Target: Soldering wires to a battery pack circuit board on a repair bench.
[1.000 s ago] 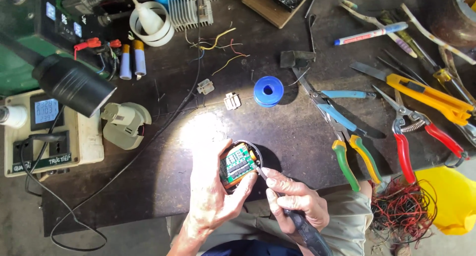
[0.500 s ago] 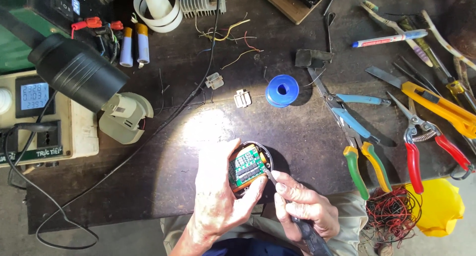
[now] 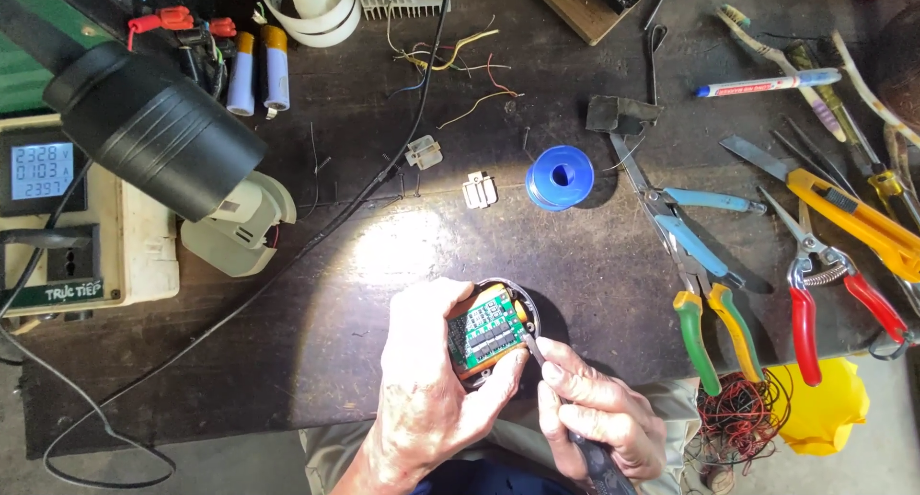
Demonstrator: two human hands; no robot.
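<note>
Fingers of the left hand (image 3: 422, 390) are curled around a round battery pack (image 3: 491, 334) with a green circuit board (image 3: 486, 336) on top, gripping it so the board faces up under the lamp light at the near edge of the workbench (image 3: 402, 255). Right hand (image 3: 599, 418) pinches a dark-handled tool (image 3: 596, 461) like a pen, its thin tip touching the right edge of the board. Farther right lie pliers (image 3: 714, 327) and a blue spool (image 3: 561, 177).
</note>
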